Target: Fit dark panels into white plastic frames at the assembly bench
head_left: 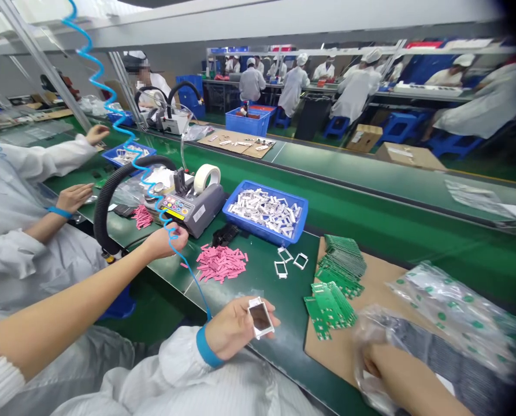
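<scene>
My left hand (234, 328), wearing a blue wrist strap (208, 347), holds a small white rectangular plastic frame (253, 302) between thumb and fingers. A dark panel shows inside the frame's opening. My right hand (372, 357) reaches into a clear plastic bag (364, 329) at the lower right, and its fingers are mostly hidden by the film. Beside it in the bag lie rows of dark flat pieces (452, 358). Loose white frames (300, 261) lie on the green bench beyond my left hand. Green circuit boards (331, 309) sit in overlapping stacks on cardboard (379, 277).
A blue tray (265, 236) of white frames stands behind a pile of pink strips (222, 263). A co-worker's hand (166, 240) is at the tape dispenser (199, 211). The coiled blue cord (119, 118) hangs across the left side. Bubble wrap (457, 306) lies at right.
</scene>
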Motion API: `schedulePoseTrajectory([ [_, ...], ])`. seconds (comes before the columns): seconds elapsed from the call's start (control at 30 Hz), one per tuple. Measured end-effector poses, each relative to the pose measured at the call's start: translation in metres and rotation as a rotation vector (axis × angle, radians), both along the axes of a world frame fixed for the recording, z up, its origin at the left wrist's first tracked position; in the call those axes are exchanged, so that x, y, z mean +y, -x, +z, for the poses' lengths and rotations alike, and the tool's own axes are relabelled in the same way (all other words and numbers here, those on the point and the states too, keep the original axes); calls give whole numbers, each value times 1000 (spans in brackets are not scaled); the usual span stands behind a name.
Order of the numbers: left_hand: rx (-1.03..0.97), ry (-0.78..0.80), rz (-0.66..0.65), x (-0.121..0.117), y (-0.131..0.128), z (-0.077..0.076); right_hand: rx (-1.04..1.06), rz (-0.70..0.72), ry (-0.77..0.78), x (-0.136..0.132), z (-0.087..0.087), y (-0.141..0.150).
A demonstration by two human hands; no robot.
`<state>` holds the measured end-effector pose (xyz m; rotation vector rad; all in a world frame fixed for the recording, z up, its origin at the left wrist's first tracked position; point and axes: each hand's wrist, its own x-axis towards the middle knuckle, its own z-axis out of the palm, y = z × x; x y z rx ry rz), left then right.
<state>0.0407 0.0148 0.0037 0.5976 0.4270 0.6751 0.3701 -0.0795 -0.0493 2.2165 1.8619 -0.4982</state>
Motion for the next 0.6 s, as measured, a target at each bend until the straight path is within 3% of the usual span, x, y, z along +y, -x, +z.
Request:
schedulePoseTrajectory([
  [0.1,-19,5,-18,0,-1,2,18,44,171,2,23,12],
  [0.23,-47,-2,-34,1,-2,5,0,68,212,1,42,21],
  [0.4,-88,-19,-40,0,-3,6,-60,84,223,-1,45,22],
  [0.6,-160,18,-58,-1,-4,-2,57,155,221,1,47,8],
])
